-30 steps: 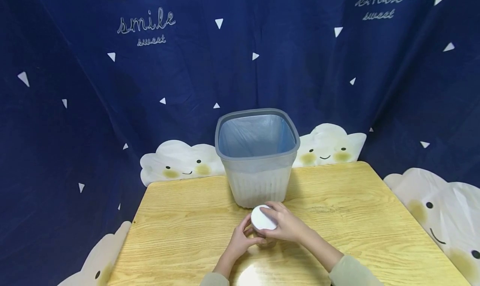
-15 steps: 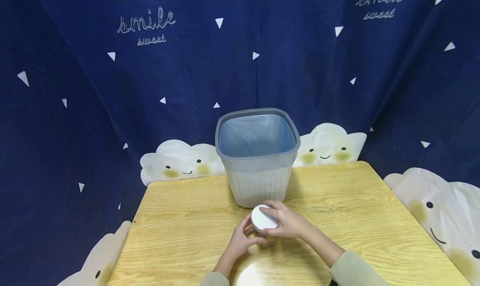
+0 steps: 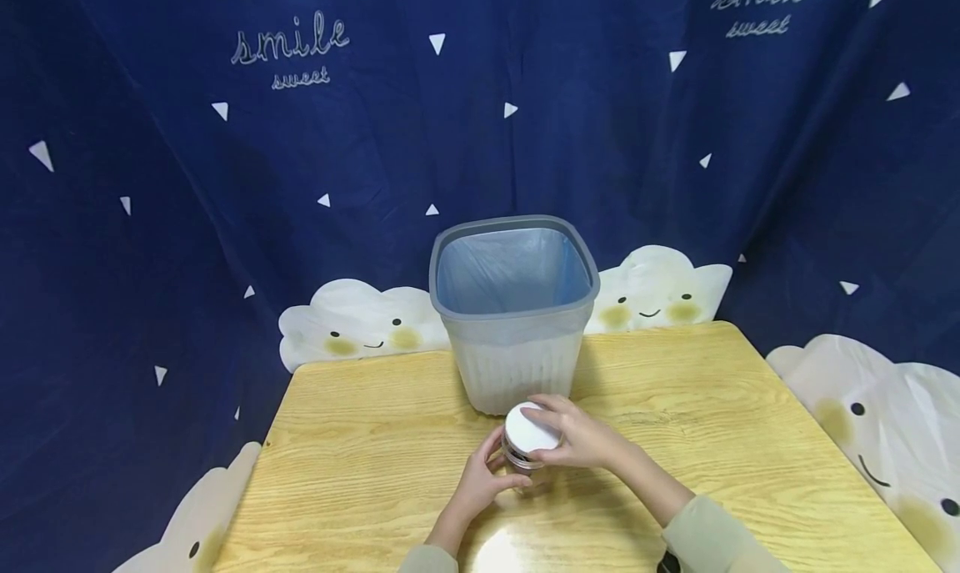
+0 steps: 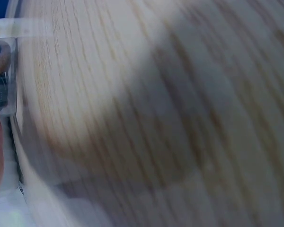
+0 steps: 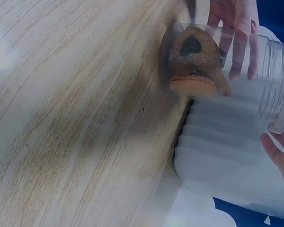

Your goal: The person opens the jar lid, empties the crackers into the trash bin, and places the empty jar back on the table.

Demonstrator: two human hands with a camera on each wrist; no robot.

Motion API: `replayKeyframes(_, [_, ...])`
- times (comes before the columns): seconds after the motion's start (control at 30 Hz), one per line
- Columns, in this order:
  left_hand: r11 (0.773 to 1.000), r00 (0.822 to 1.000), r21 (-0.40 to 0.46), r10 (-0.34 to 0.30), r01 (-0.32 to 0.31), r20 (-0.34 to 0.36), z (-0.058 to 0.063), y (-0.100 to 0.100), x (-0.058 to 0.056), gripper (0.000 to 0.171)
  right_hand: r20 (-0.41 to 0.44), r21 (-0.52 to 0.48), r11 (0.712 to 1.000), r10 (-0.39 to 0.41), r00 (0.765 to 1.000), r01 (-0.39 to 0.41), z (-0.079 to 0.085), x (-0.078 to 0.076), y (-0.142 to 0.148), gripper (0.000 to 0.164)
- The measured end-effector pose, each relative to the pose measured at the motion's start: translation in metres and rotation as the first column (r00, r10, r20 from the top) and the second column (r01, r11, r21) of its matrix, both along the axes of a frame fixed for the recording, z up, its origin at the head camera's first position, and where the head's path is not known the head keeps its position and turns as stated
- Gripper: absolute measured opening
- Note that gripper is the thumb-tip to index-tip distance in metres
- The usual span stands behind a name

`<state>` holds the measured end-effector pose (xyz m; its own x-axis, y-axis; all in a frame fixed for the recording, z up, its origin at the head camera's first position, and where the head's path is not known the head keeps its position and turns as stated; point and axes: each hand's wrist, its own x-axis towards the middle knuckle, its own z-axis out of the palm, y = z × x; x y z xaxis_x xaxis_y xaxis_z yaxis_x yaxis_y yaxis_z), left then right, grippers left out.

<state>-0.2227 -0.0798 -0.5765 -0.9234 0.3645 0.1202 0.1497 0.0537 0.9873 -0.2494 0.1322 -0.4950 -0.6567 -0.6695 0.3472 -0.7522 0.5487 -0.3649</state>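
Observation:
A clear jar (image 5: 246,52) stands on the table in front of the bin, with several round biscuits (image 5: 193,86) visible through its wall. Fingers of my left hand (image 3: 480,480) wrap around the jar's side, and they also show behind its wall in the right wrist view. Over its threaded mouth is a white lid (image 3: 531,428), gripped at the edge by the thumb and fingers of my right hand (image 3: 581,436). The lid sits tilted, with a strip of clear jar neck showing below it. In the left wrist view only the jar's side (image 4: 12,80) shows, at the left edge.
A plastic bin (image 3: 517,364) with a grey rim and a blue liner stands right behind the jar. The wooden table (image 3: 360,439) backs onto a dark blue curtain (image 3: 375,139) printed with clouds. A small black object (image 3: 668,563) shows beside the right sleeve.
My right hand has moved slightly up and to the right with the lid, and more of the jar's clear neck shows under it. The left hand stays in place on the jar.

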Motion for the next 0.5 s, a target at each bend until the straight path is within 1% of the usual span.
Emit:
replayKeyframes(0.03, [1.000, 1.000, 0.004, -0.001, 0.001, -0.003, 0.000, 0.000, 0.000, 0.086, -0.002, 0.001, 1.000, -0.004, 1.000, 0.004, 0.000, 0.000, 0.001, 0.061])
replayKeyframes(0.2, [0.999, 0.999, -0.046, 0.016, -0.018, -0.045, -0.014, 0.000, -0.006, 0.085, -0.009, -0.017, 1.000, -0.016, 1.000, 0.015, 0.003, 0.001, 0.003, 0.061])
replayKeyframes(0.27, [0.998, 0.998, -0.063, 0.017, -0.020, -0.053, -0.018, 0.000, -0.007, 0.085, -0.007, -0.026, 0.999, -0.022, 1.000, 0.022, 0.004, 0.001, 0.005, 0.060])
replayKeyframes(0.5, [0.998, 0.999, -0.058, 0.027, -0.029, -0.033, -0.018, 0.001, -0.007, 0.084, -0.033, -0.030, 0.998, -0.050, 0.998, 0.049, 0.004, 0.000, 0.011, 0.060])
